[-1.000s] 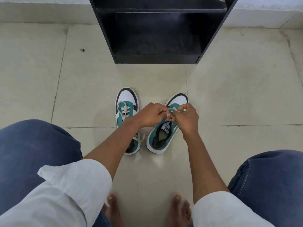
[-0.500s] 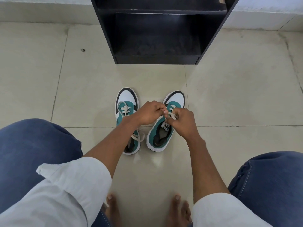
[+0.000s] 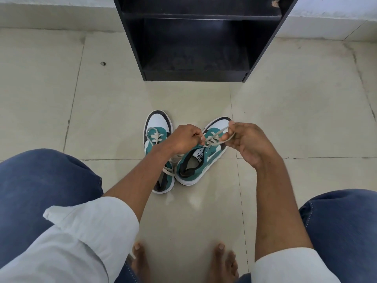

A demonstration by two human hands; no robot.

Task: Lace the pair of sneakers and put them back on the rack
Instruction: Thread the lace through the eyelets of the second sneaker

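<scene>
1. the left knee point(image 3: 36, 180) in blue denim fills the lower left corner, well left of the rack point(image 3: 195, 43), with a rolled white sleeve point(image 3: 89, 219) below it.
2. the left sneaker point(image 3: 158, 148), teal, white and black, stands on the tiled floor point(image 3: 102, 111) in front of the rack and a little left of its middle, toe toward the rack; its pale lace is crossed over the tongue, with loose ends near the heel.
3. the left hand point(image 3: 184, 138) is curled shut, thumb and fingers pinching one strand of the lace point(image 3: 214, 137) over the gap between the two shoes.
4. the right sneaker point(image 3: 201, 162) sits just beside the left one, in front of the rack's middle, its toe angled to the right and its collar open toward the person.
5. the right hand point(image 3: 245, 139) is raised right of that shoe, fingers closed on the other end of the same lace, which runs taut from the eyelets up to the fingertips.
6. two bare feet point(image 3: 222, 260) rest on the floor, nearer the person than the shoes.
7. the right knee point(image 3: 342, 227) in denim lies far right of the rack.
</scene>
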